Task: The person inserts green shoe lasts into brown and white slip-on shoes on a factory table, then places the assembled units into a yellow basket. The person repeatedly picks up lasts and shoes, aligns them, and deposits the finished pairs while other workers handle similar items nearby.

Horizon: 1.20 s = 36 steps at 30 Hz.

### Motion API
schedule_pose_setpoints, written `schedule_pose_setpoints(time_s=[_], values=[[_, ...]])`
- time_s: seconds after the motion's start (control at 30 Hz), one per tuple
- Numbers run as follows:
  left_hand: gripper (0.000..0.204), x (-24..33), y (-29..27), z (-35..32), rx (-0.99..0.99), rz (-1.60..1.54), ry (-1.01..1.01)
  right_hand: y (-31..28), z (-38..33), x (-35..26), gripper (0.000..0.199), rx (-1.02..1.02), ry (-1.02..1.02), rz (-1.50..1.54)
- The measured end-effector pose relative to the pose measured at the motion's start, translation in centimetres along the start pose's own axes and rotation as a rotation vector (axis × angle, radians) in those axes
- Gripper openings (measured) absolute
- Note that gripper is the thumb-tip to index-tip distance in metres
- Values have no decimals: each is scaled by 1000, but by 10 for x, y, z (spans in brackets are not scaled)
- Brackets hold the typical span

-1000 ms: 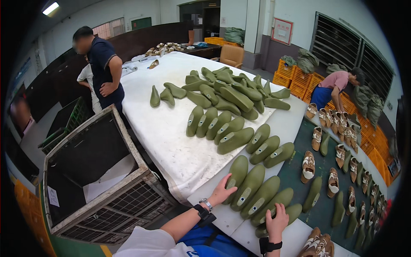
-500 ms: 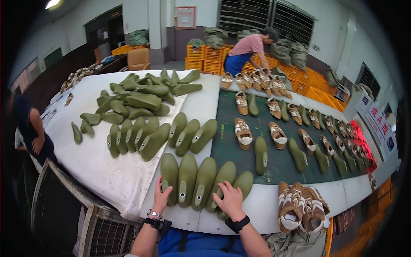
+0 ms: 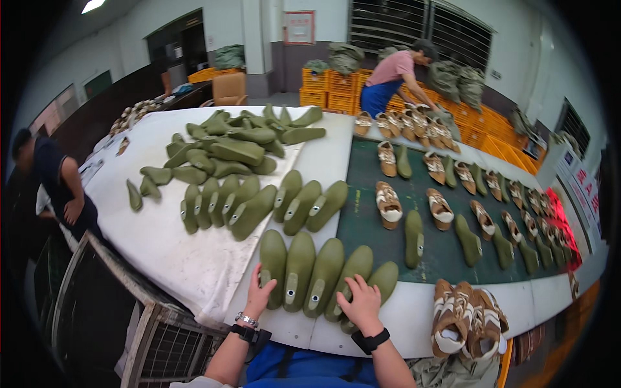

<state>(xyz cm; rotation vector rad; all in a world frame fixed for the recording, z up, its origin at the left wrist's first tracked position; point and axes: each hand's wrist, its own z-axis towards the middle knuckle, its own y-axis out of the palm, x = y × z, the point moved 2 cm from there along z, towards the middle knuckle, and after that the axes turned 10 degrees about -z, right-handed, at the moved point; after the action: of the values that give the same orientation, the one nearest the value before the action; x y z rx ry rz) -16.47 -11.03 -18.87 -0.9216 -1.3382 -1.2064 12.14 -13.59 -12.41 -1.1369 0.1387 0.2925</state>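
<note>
A row of several green shoe lasts [image 3: 321, 275] stands close together at the near edge of the white table. At the row's left end, my left hand [image 3: 259, 291] rests against the leftmost last [image 3: 273, 258], its thumb apart from the fingers and lying across the last's lower front. My right hand [image 3: 364, 302] has its fingers spread over the lower part of the last second from the right [image 3: 354, 265]. The rightmost last [image 3: 386, 278] is partly hidden behind that hand. Both palms face the row from its two ends.
Behind the row are more upright lasts [image 3: 299, 210] and a loose pile of lasts [image 3: 236, 152]. On the right, a green belt [image 3: 362, 239] carries brown-and-white shoes [image 3: 389, 204] alternating with lasts. More shoes [image 3: 469, 320] sit near my right arm. A person [image 3: 391, 77] bends over shoes at the far end.
The view has turned slightly left, so everything sits further right in the picture. Both hands stay on the row of lasts in nearly the same places.
</note>
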Motion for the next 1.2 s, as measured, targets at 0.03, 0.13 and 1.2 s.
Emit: schedule_pose_setpoints(time_s=[0.03, 0.13, 1.2], values=[[72, -1, 0, -1, 3, -7, 11, 0, 0, 0, 43, 2, -2, -2], [72, 1, 3, -2, 10, -27, -9, -1, 0, 0, 44, -40, 7, 6], [74, -13, 1, 1, 54, 111, 45, 12, 1, 5, 41, -60, -13, 17]])
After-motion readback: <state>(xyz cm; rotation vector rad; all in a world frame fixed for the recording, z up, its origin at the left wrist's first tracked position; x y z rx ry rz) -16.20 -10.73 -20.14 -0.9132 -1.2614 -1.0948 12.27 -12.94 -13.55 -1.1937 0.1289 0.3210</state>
